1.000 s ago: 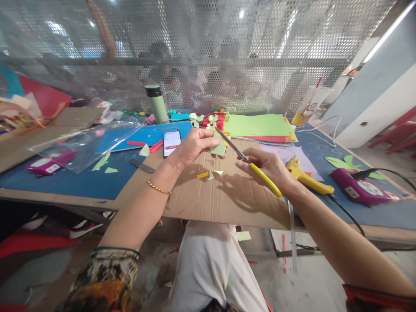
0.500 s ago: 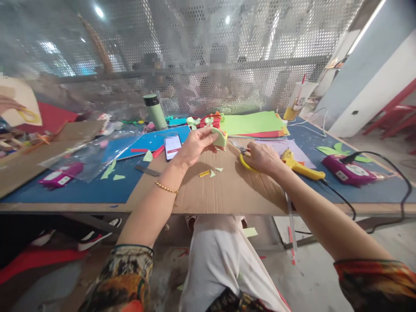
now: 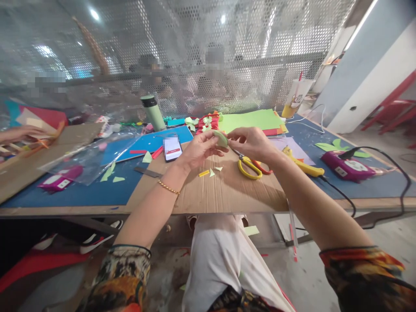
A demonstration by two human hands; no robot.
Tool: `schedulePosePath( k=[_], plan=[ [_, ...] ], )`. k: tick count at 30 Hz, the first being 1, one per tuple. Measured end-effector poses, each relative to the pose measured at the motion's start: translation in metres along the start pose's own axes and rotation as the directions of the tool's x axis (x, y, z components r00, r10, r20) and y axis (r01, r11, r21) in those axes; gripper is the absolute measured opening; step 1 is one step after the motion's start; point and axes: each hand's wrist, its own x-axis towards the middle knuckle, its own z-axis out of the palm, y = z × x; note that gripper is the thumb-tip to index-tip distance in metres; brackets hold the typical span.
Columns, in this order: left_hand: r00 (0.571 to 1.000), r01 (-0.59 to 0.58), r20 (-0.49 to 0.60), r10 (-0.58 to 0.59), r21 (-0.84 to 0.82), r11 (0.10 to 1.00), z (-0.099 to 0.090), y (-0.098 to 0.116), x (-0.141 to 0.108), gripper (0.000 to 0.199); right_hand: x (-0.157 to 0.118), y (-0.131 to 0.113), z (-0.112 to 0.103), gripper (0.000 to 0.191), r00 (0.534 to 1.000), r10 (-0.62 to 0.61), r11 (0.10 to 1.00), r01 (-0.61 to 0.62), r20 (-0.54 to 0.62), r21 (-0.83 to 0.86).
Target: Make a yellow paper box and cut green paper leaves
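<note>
Between thumb and fingers, my left hand (image 3: 202, 149) holds a light green paper piece (image 3: 221, 139) above the cardboard sheet (image 3: 201, 195). My right hand (image 3: 248, 141) has its fingers pinched at the right edge of that piece; what its fingertips grip is too small to make out. Scissors with yellow and red handles (image 3: 249, 168) lie on the cardboard just below my right hand. Small green scraps (image 3: 218, 168) and a yellow strip (image 3: 204, 173) rest in front of my hands.
A phone (image 3: 172, 148) and green bottle (image 3: 152, 113) stand left of centre. Green sheets (image 3: 250, 121) lie behind. A yellow glue gun (image 3: 303, 166), purple boxes (image 3: 348, 165) and a drink cup (image 3: 294, 99) are at right. Another person's hand (image 3: 19, 134) is far left.
My right hand has let go of the scissors, which now lie on the cardboard, and has moved up and left to the green piece. The other person's hand has shifted.
</note>
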Motion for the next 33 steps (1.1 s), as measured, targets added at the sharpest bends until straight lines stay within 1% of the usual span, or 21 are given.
schedulePosePath(
  k=[3,5,7,9,12,14,16,18,20,21,23,26,29,33],
  plan=[
    [0.999,0.031,-0.013,-0.03,0.071,0.997,0.001,0.001,-0.002,0.037,0.0,0.014,0.013,0.013,0.996,-0.041,0.985,0.054,-0.079,0.166],
    [0.999,0.049,-0.028,-0.047,0.096,0.994,0.003,0.004,-0.004,0.045,-0.001,0.02,0.018,0.012,0.991,-0.054,0.969,0.081,-0.118,0.233],
    [0.996,0.064,-0.075,-0.056,0.106,0.992,0.006,0.007,-0.006,0.053,-0.003,0.022,0.02,0.019,0.984,-0.046,0.969,0.086,-0.17,0.231],
    [0.991,0.063,-0.126,-0.047,0.126,0.99,0.009,0.009,-0.007,0.055,-0.006,0.021,0.022,0.023,0.974,-0.059,0.983,0.094,-0.219,0.155],
    [0.989,0.036,-0.146,-0.008,0.189,0.981,0.011,0.007,-0.007,0.043,-0.008,0.019,0.026,0.024,0.967,-0.118,0.991,0.131,-0.225,0.041],
    [0.99,0.014,-0.143,0.018,0.221,0.975,0.009,0.004,-0.005,0.03,-0.008,0.019,0.029,0.026,0.967,-0.126,0.989,0.141,-0.222,0.054],
    [0.988,-0.005,-0.149,0.039,0.222,0.975,0.006,0.001,-0.003,0.023,-0.008,0.021,0.03,0.031,0.971,-0.081,0.983,0.115,-0.225,0.142],
    [0.987,-0.016,-0.155,0.047,0.191,0.981,0.003,-0.001,-0.001,0.024,-0.007,0.022,0.031,0.041,0.982,0.003,0.956,0.053,-0.188,0.288],
    [0.988,-0.016,-0.15,0.037,0.14,0.99,0.001,-0.001,-0.001,0.03,-0.006,0.022,0.03,0.053,0.991,0.067,0.895,-0.011,-0.112,0.446],
    [0.988,-0.01,-0.149,0.028,0.115,0.993,0.0,0.0,-0.001,0.033,-0.006,0.022,0.03,0.059,0.994,0.079,0.86,-0.029,-0.076,0.51],
    [0.988,0.004,-0.157,0.01,0.087,0.996,-0.001,0.0,-0.001,0.036,-0.007,0.021,0.031,0.066,0.996,0.084,0.804,-0.044,-0.04,0.594],
    [0.985,0.004,-0.172,0.015,0.111,0.994,-0.002,-0.001,-0.001,0.035,-0.008,0.02,0.033,0.067,0.993,0.119,0.778,-0.08,-0.022,0.623],
    [0.988,-0.013,-0.149,0.038,0.168,0.986,-0.003,-0.001,0.0,0.041,-0.008,0.022,0.034,0.065,0.983,0.181,0.799,-0.124,-0.039,0.588],
    [0.993,-0.002,-0.114,0.028,0.218,0.976,-0.002,0.001,-0.001,0.054,-0.007,0.025,0.035,0.066,0.971,0.216,0.83,-0.128,-0.101,0.542]
  ],
)
